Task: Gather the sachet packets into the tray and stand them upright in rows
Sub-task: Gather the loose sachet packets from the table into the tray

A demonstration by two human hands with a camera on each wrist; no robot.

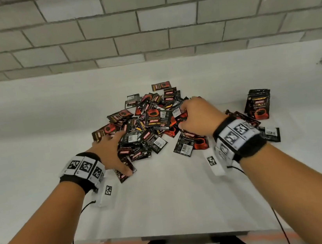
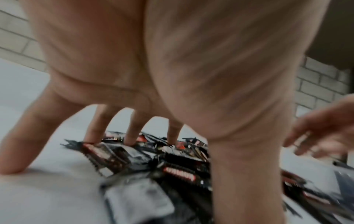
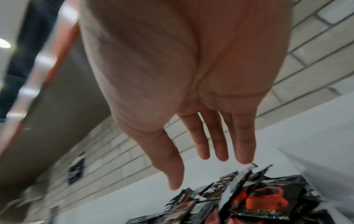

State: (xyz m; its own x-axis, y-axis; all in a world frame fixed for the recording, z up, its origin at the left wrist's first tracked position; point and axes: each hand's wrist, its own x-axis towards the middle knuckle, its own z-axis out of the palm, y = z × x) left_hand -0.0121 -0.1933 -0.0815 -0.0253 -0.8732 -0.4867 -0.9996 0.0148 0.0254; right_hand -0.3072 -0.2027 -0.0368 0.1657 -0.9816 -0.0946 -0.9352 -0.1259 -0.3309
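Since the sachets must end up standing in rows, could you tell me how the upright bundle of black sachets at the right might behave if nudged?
The upright bundle of black sachets stands free on the white table, so it would probably topple. The glossy packets likely slide apart. They look thin, probably floppy.

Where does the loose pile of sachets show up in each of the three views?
Head: pile of sachets lies mid-table, between both hands.
Left wrist: pile in the lower centre, under the spread fingers.
Right wrist: pile at bottom right, below the straight fingers.
Shared landmark: the grey block wall.
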